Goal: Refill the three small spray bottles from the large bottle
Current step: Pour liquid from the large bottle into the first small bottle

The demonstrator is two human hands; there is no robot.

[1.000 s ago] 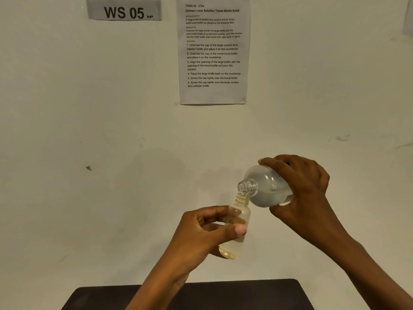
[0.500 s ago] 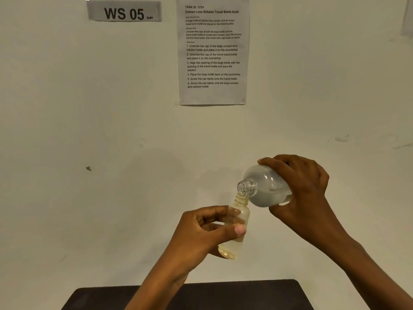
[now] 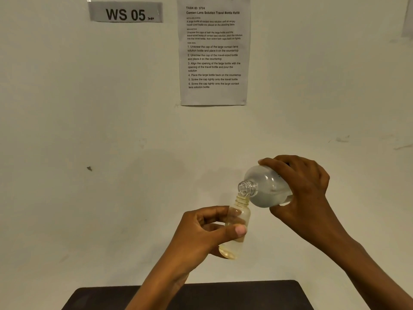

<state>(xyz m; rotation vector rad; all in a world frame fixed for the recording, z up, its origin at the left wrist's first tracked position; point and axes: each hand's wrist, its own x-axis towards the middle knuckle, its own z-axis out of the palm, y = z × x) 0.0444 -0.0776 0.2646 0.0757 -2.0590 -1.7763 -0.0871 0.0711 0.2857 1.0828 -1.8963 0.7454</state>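
My left hand point(image 3: 201, 233) grips a small clear bottle point(image 3: 237, 238) held upright in the air, uncapped, with pale yellowish liquid in its lower part. My right hand point(image 3: 301, 193) holds the large clear bottle point(image 3: 266, 189) tilted on its side, open neck pointing left and down. The large bottle's mouth touches the small bottle's threaded opening. Cloudy liquid lies along the large bottle's lower side. No other small bottles or caps show in the head view.
A dark table point(image 3: 223, 296) shows only as a strip at the bottom edge, below my hands. Behind is a pale wall with a taped instruction sheet point(image 3: 213, 52) and a "WS 05" label point(image 3: 125, 12).
Both hands and bottles keep nearly the same pose; the view has shifted very slightly. The large bottle stays tipped against the small bottle's mouth.
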